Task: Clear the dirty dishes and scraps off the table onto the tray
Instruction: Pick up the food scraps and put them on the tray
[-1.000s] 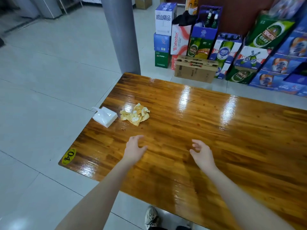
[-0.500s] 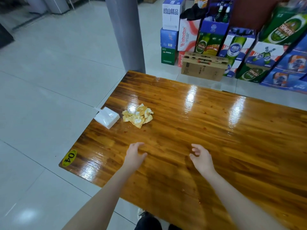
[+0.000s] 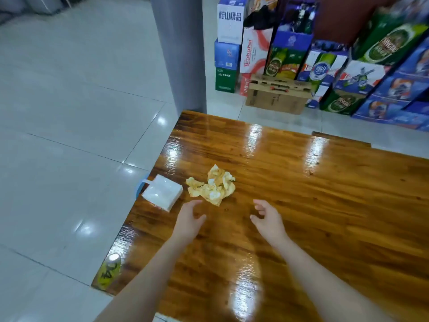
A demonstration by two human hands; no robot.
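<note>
One glossy wooden surface [image 3: 325, 217] fills my view; a white tissue pack [image 3: 162, 191] sits at its left edge, the stained crumpled napkins [image 3: 212, 185] just beside it. My left hand [image 3: 188, 220] and right hand [image 3: 267, 219] hover near them, fingers [image 3: 260, 204] loosely spread, empty; the wad looks light, soft and greasy, so I'd pinch its middle.

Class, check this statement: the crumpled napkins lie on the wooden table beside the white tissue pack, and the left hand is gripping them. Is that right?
No. The head view shows the left hand open, holding nothing, just short of the crumpled napkins. The rest stands: they lie on the wooden table beside the white tissue pack.
</note>
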